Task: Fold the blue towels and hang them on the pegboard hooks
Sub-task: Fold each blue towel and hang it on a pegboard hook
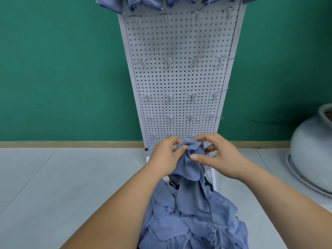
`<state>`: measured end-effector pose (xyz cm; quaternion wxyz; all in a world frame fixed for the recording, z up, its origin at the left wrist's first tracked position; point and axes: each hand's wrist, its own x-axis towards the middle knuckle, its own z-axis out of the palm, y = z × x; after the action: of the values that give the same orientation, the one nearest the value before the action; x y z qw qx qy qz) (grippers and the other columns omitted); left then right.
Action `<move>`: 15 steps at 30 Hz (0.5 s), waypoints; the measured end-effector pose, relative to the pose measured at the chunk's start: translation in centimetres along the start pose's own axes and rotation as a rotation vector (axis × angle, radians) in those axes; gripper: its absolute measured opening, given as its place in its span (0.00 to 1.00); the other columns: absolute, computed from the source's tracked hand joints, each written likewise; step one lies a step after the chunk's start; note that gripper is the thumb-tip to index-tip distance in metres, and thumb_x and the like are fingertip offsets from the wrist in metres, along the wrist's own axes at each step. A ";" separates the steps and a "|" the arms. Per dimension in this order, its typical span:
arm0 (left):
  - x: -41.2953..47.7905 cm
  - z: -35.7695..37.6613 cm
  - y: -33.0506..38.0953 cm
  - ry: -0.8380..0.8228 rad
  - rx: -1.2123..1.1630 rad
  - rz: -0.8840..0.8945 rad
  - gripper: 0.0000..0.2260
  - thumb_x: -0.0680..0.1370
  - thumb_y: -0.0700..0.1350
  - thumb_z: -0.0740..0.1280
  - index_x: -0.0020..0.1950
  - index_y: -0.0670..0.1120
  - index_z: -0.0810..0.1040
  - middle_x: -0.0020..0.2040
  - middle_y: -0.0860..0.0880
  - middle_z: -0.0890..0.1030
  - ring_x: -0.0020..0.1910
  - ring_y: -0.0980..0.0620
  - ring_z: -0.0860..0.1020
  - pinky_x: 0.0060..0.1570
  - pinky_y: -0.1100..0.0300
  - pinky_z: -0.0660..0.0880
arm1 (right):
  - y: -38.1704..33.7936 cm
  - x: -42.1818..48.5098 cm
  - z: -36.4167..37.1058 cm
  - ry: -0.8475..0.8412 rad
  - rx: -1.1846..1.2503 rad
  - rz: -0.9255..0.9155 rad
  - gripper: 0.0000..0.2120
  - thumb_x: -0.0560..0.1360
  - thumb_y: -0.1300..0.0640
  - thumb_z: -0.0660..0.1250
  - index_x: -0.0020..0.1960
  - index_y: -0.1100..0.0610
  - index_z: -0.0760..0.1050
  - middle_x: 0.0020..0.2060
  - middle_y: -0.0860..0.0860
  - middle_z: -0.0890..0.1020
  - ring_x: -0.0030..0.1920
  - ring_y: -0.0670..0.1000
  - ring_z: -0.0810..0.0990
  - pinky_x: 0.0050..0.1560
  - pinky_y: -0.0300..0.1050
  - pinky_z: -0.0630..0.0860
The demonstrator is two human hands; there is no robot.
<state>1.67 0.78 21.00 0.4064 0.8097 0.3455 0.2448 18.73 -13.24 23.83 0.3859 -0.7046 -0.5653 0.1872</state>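
A blue towel [193,180] hangs from both my hands, lifted above a heap of blue towels [190,223] at the bottom centre. My left hand [166,155] pinches its upper edge on the left. My right hand [215,155] grips the same bunched top edge on the right. Behind them stands a white pegboard [179,78] with rows of bare metal hooks [168,61]. Several blue towels [143,3] hang along its top row, cut off by the frame edge.
A green wall [62,69] backs the pegboard, with a wooden skirting strip [71,144] along a pale tiled floor [53,186]. A large pale round pot [312,150] sits at the right. The pegboard's white base frame [213,178] reaches toward the heap.
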 end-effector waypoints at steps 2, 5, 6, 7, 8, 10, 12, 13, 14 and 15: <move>0.1 -0.2 0.0 -0.068 -0.051 0.027 0.09 0.82 0.54 0.70 0.45 0.51 0.80 0.33 0.57 0.78 0.33 0.57 0.73 0.38 0.58 0.69 | 0.2 0.1 0.5 0.022 -0.110 -0.044 0.16 0.72 0.42 0.79 0.56 0.38 0.80 0.56 0.39 0.76 0.50 0.40 0.80 0.51 0.35 0.77; 0.0 -0.4 -0.3 -0.118 -0.075 0.051 0.18 0.83 0.57 0.68 0.42 0.45 0.79 0.34 0.52 0.73 0.35 0.54 0.68 0.39 0.53 0.68 | 0.0 0.8 1.0 0.102 -0.115 -0.039 0.03 0.77 0.47 0.75 0.46 0.40 0.81 0.49 0.40 0.79 0.49 0.39 0.79 0.50 0.41 0.77; 0.1 -0.4 -0.4 -0.098 -0.050 0.055 0.18 0.83 0.58 0.67 0.42 0.44 0.78 0.34 0.51 0.73 0.34 0.53 0.68 0.39 0.53 0.69 | -0.2 1.1 1.1 0.111 -0.115 -0.028 0.05 0.79 0.49 0.73 0.44 0.41 0.81 0.46 0.41 0.81 0.47 0.40 0.79 0.49 0.42 0.76; 0.3 -0.5 -0.6 -0.063 -0.015 0.051 0.18 0.82 0.58 0.67 0.42 0.45 0.78 0.35 0.51 0.75 0.35 0.53 0.70 0.40 0.52 0.73 | -0.2 1.4 1.1 0.111 -0.110 -0.014 0.07 0.80 0.50 0.71 0.42 0.43 0.81 0.42 0.43 0.82 0.43 0.41 0.79 0.47 0.43 0.76; 0.4 -0.6 -0.8 -0.022 0.015 0.043 0.15 0.81 0.58 0.68 0.44 0.48 0.79 0.38 0.51 0.78 0.36 0.54 0.73 0.43 0.51 0.76 | -0.3 1.6 1.1 0.102 -0.097 0.007 0.09 0.81 0.51 0.70 0.42 0.47 0.81 0.38 0.45 0.83 0.39 0.43 0.79 0.45 0.46 0.76; 0.5 -0.9 -0.8 0.054 -0.017 0.018 0.07 0.79 0.54 0.73 0.47 0.53 0.79 0.45 0.51 0.81 0.40 0.56 0.77 0.47 0.56 0.79 | -0.4 2.0 1.3 0.074 -0.064 0.041 0.10 0.81 0.51 0.69 0.42 0.52 0.81 0.35 0.51 0.83 0.36 0.51 0.78 0.42 0.50 0.76; 0.3 -1.0 -0.4 0.066 -0.136 0.010 0.04 0.80 0.49 0.74 0.48 0.52 0.80 0.46 0.49 0.83 0.40 0.57 0.77 0.48 0.59 0.79 | -0.5 2.2 1.7 0.070 -0.021 0.057 0.10 0.81 0.52 0.70 0.42 0.54 0.80 0.31 0.55 0.81 0.31 0.51 0.73 0.37 0.48 0.72; 0.2 -1.1 -0.2 0.052 -0.192 0.012 0.03 0.80 0.48 0.73 0.49 0.51 0.81 0.46 0.49 0.83 0.41 0.56 0.78 0.49 0.58 0.79 | -0.6 2.3 1.8 0.075 0.002 0.062 0.08 0.80 0.53 0.70 0.43 0.53 0.79 0.28 0.54 0.78 0.29 0.49 0.69 0.34 0.44 0.69; 0.1 -1.2 0.0 0.033 -0.239 0.020 0.03 0.81 0.49 0.72 0.50 0.50 0.82 0.48 0.49 0.84 0.43 0.54 0.80 0.51 0.57 0.80 | -0.7 2.4 2.0 0.079 0.028 0.066 0.06 0.80 0.53 0.71 0.44 0.52 0.78 0.24 0.51 0.75 0.27 0.48 0.66 0.32 0.39 0.65; -0.2 -1.2 0.4 0.001 -0.276 0.023 0.05 0.82 0.49 0.71 0.51 0.49 0.82 0.48 0.49 0.85 0.46 0.53 0.83 0.54 0.57 0.81 | -0.8 2.5 2.1 0.081 0.050 0.066 0.05 0.80 0.54 0.71 0.46 0.51 0.78 0.23 0.49 0.72 0.25 0.47 0.64 0.30 0.37 0.63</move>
<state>0.87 1.10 21.96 0.5109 0.7499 0.2992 0.2951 17.46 -10.14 23.58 0.4195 -0.7200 -0.5209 0.1850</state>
